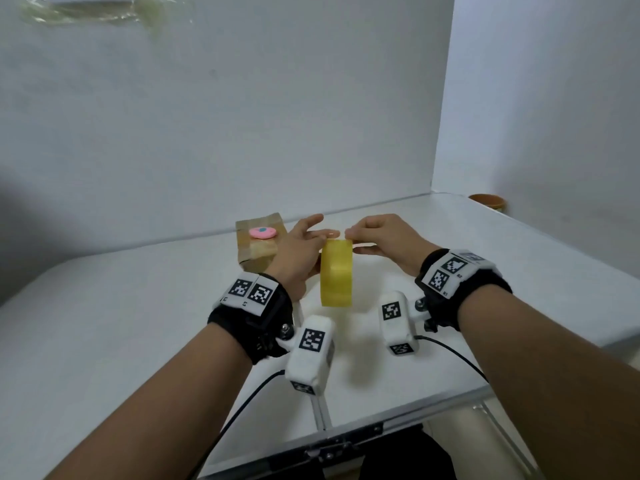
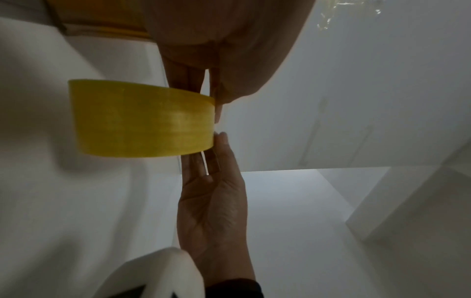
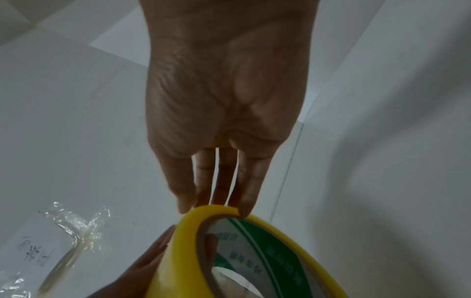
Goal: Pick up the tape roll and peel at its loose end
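A yellow tape roll (image 1: 336, 277) stands on edge in the air above the white table (image 1: 138, 323), between both hands. My left hand (image 1: 304, 247) grips its left side; in the right wrist view one left finger (image 3: 211, 244) reaches inside the printed core while the palm lies against the outside. My right hand (image 1: 358, 237) pinches the roll's top rim, fingers over the top and thumb on the right face. In the right wrist view its fingertips (image 3: 244, 205) rest on the yellow rim (image 3: 216, 208). The left wrist view shows the roll (image 2: 142, 119) between both hands.
Just behind my left hand stands a brown paper package (image 1: 258, 251) with a pink disc (image 1: 262, 232) on top. A brown cup (image 1: 486, 202) sits at the table's far right corner. White walls close the back and right; crumpled clear film (image 1: 79, 10) sticks to the wall.
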Demonstrator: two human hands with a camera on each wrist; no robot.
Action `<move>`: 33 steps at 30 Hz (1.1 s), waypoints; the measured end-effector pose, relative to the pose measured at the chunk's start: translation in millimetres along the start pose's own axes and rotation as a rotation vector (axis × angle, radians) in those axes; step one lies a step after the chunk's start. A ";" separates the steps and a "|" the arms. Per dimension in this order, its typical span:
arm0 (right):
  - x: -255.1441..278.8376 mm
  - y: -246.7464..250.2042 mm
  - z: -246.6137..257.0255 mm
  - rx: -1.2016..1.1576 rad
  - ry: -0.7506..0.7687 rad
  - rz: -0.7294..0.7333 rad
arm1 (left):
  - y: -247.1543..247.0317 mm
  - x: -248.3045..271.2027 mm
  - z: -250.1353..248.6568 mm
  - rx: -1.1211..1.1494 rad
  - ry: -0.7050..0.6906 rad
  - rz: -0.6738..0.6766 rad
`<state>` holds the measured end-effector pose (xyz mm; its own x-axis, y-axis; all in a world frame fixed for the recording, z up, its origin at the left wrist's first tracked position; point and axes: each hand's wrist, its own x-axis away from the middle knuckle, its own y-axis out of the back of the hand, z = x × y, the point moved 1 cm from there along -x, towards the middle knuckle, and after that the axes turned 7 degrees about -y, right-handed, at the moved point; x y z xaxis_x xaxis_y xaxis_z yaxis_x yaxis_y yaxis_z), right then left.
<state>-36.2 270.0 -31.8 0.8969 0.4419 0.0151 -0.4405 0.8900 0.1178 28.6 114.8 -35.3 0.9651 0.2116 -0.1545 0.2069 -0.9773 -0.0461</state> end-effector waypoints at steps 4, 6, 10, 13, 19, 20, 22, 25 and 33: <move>-5.3 -3.5 -19.2 0.067 0.000 -0.078 | -2.2 -0.1 16.5 0.011 0.027 0.002; -8.4 -9.4 -24.8 0.111 -0.017 -0.123 | -2.7 0.6 20.7 0.014 0.041 0.016; -12.9 -20.3 -29.5 0.201 -0.009 -0.196 | -0.2 2.6 22.6 0.043 0.072 0.024; -14.4 -21.4 -28.6 0.228 0.014 -0.207 | 3.0 1.9 22.6 0.048 0.070 0.024; -11.9 -28.5 -30.4 0.320 0.086 -0.252 | 3.2 2.6 24.4 0.067 0.067 0.005; -11.2 -29.2 -30.6 0.282 0.083 -0.236 | 3.7 2.6 23.3 0.073 0.072 0.004; -9.2 -29.4 -29.6 0.213 0.075 -0.205 | 4.8 3.4 20.9 0.069 0.075 0.005; -7.3 -28.3 -25.8 0.126 0.064 -0.164 | 4.5 5.5 18.5 0.039 0.072 0.028; 0.8 -19.5 -17.3 -0.044 -0.008 -0.021 | 3.7 8.0 16.0 -0.005 0.081 0.054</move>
<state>-27.6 255.0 -51.3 0.9063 0.4222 0.0208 -0.4225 0.9033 0.0746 34.6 113.0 -52.5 0.9846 0.1571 -0.0767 0.1548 -0.9873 -0.0353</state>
